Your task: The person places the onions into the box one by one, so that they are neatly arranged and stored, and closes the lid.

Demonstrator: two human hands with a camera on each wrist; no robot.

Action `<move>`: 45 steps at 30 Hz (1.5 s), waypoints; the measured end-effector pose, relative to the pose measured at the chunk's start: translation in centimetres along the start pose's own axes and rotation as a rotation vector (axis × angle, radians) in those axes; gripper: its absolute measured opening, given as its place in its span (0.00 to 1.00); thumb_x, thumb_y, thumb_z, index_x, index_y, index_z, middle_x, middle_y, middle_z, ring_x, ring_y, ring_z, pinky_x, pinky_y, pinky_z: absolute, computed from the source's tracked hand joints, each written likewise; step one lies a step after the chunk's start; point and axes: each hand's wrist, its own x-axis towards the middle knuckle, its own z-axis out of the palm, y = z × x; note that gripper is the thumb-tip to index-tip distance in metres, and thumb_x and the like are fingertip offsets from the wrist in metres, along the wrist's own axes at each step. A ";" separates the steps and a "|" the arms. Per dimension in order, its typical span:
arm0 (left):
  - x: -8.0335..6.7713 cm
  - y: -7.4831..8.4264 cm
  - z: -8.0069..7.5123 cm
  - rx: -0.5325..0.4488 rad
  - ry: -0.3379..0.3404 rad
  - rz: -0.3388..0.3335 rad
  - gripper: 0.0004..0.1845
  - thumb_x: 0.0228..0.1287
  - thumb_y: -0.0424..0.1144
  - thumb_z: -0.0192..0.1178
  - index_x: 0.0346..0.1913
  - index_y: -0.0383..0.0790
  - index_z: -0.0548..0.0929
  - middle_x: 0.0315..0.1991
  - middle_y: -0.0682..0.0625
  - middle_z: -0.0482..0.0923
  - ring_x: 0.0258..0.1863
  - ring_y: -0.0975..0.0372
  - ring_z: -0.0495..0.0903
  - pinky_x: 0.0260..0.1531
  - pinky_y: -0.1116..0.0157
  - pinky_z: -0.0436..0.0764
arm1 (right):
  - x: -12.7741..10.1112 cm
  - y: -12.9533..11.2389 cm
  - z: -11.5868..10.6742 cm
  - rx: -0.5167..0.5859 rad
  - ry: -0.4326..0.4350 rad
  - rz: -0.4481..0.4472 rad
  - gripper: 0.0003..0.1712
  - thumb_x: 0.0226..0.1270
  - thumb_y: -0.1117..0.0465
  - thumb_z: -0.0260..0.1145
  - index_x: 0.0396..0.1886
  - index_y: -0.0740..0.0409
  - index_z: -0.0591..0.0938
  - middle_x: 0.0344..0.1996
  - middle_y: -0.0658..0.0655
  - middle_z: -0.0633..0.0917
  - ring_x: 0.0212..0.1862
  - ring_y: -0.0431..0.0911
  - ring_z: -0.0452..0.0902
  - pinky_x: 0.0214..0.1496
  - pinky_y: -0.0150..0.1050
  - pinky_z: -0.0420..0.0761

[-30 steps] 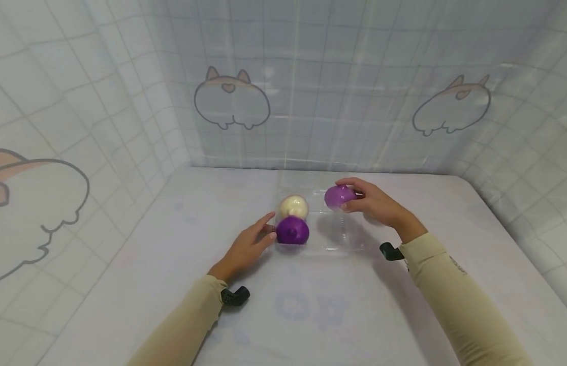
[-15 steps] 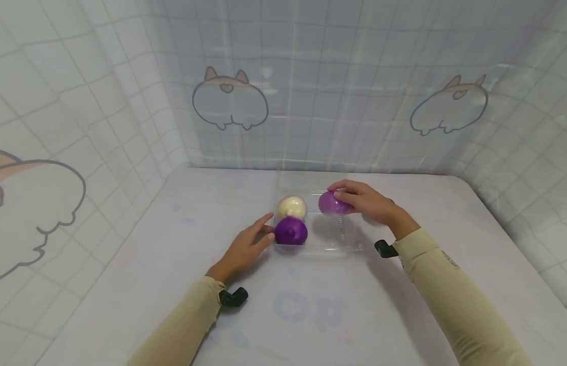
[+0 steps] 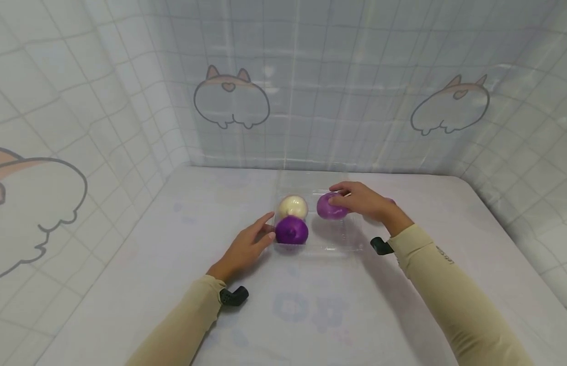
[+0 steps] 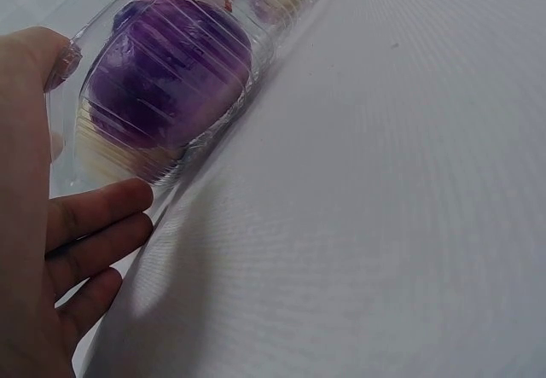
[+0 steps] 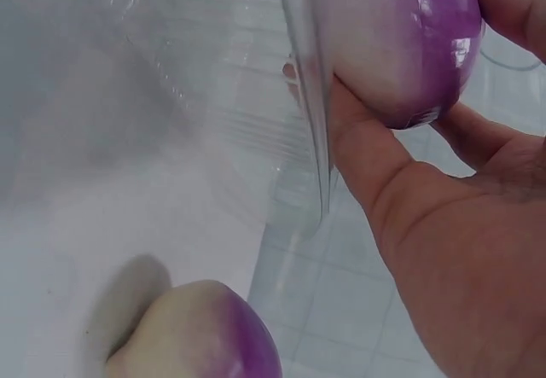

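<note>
A clear plastic tray [image 3: 345,239] lies on the white table. In its left end sit a white onion [image 3: 293,206] and a dark purple onion [image 3: 291,230]. My left hand [image 3: 269,230] rests against the tray's left side, thumb [image 4: 53,54] at the rim beside the dark purple onion [image 4: 166,75], fingers [image 4: 98,216] low by the base. My right hand [image 3: 340,201] grips a light purple onion [image 3: 328,207] inside the tray, just right of the white one. In the right wrist view, fingers [image 5: 512,11] curl round this onion [image 5: 401,28] behind the tray wall [image 5: 303,96].
Another purple and white onion [image 5: 196,331] lies on the table outside the tray, showing just behind my right hand [image 3: 389,202]. Tiled curtain walls with cartoon prints close the table at the back and both sides. Bare table [image 3: 306,310] stretches toward me.
My right hand has carried the light purple onion left and down into the tray, closer to the white onion. The left hand has stayed at the tray's side.
</note>
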 end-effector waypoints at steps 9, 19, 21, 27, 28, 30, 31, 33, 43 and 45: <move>0.0 0.2 -0.2 -0.017 0.003 0.008 0.33 0.76 0.54 0.53 0.79 0.53 0.59 0.58 0.49 0.81 0.65 0.54 0.73 0.67 0.47 0.65 | 0.2 -0.7 0.8 -0.019 0.042 0.037 0.32 0.69 0.50 0.67 0.68 0.59 0.74 0.63 0.61 0.75 0.59 0.55 0.74 0.58 0.49 0.79; 0.1 0.4 -0.2 -0.008 -0.010 -0.017 0.33 0.76 0.55 0.52 0.79 0.53 0.59 0.58 0.50 0.80 0.65 0.54 0.73 0.67 0.46 0.65 | 0.0 -1.1 1.0 -0.006 0.016 0.077 0.33 0.68 0.53 0.68 0.69 0.60 0.72 0.64 0.63 0.74 0.58 0.55 0.77 0.57 0.47 0.81; 0.0 0.4 -0.2 -0.005 -0.016 -0.031 0.33 0.76 0.55 0.52 0.79 0.54 0.59 0.58 0.50 0.80 0.65 0.54 0.72 0.67 0.47 0.65 | 0.0 -1.0 1.1 0.006 0.007 0.078 0.32 0.67 0.55 0.68 0.68 0.60 0.72 0.63 0.64 0.74 0.57 0.55 0.78 0.56 0.48 0.81; -0.1 0.3 -0.1 -0.013 -0.012 -0.020 0.33 0.76 0.54 0.53 0.79 0.54 0.59 0.58 0.50 0.81 0.65 0.54 0.73 0.67 0.46 0.66 | 0.2 -0.9 1.5 -0.066 -0.013 0.079 0.36 0.64 0.56 0.69 0.69 0.62 0.70 0.63 0.66 0.74 0.59 0.58 0.75 0.62 0.55 0.75; -0.1 0.3 -0.1 -0.012 -0.013 -0.016 0.33 0.76 0.54 0.53 0.79 0.53 0.59 0.58 0.50 0.81 0.65 0.53 0.73 0.67 0.46 0.65 | 0.3 -0.9 1.6 -0.080 -0.013 0.085 0.36 0.64 0.56 0.69 0.70 0.63 0.70 0.63 0.67 0.74 0.59 0.58 0.75 0.62 0.55 0.75; -0.2 0.4 -0.1 -0.014 -0.016 -0.010 0.33 0.76 0.53 0.53 0.79 0.52 0.60 0.58 0.50 0.81 0.66 0.53 0.72 0.67 0.47 0.65 | 0.4 -0.9 1.7 -0.092 -0.014 0.099 0.38 0.64 0.56 0.70 0.70 0.64 0.69 0.63 0.69 0.74 0.60 0.59 0.75 0.62 0.55 0.75; -0.2 0.4 -0.1 -0.014 -0.018 -0.009 0.33 0.76 0.53 0.53 0.79 0.51 0.60 0.58 0.50 0.81 0.66 0.53 0.72 0.68 0.47 0.64 | 0.4 -0.9 1.8 -0.094 -0.012 0.105 0.38 0.63 0.56 0.71 0.70 0.65 0.69 0.63 0.70 0.74 0.60 0.60 0.75 0.62 0.55 0.75; -0.2 0.4 -0.1 -0.012 -0.019 -0.008 0.33 0.77 0.53 0.52 0.79 0.50 0.60 0.58 0.50 0.81 0.66 0.53 0.72 0.68 0.47 0.64 | 0.6 -1.0 1.9 -0.113 -0.005 0.110 0.39 0.63 0.56 0.71 0.69 0.67 0.69 0.62 0.72 0.74 0.60 0.60 0.75 0.61 0.54 0.76; -0.1 0.5 -0.5 0.010 -0.018 -0.011 0.33 0.77 0.55 0.50 0.79 0.52 0.59 0.59 0.51 0.81 0.66 0.55 0.72 0.68 0.48 0.65 | 1.0 -1.7 2.1 -0.205 0.009 0.094 0.36 0.63 0.54 0.71 0.67 0.65 0.71 0.60 0.70 0.77 0.60 0.60 0.75 0.60 0.54 0.77; -0.1 0.5 -0.5 0.010 -0.014 -0.003 0.33 0.77 0.55 0.51 0.79 0.51 0.59 0.58 0.51 0.81 0.65 0.55 0.73 0.67 0.48 0.65 | 1.0 -1.9 2.1 -0.229 0.004 0.079 0.36 0.64 0.54 0.71 0.67 0.65 0.72 0.59 0.70 0.78 0.60 0.60 0.75 0.60 0.54 0.77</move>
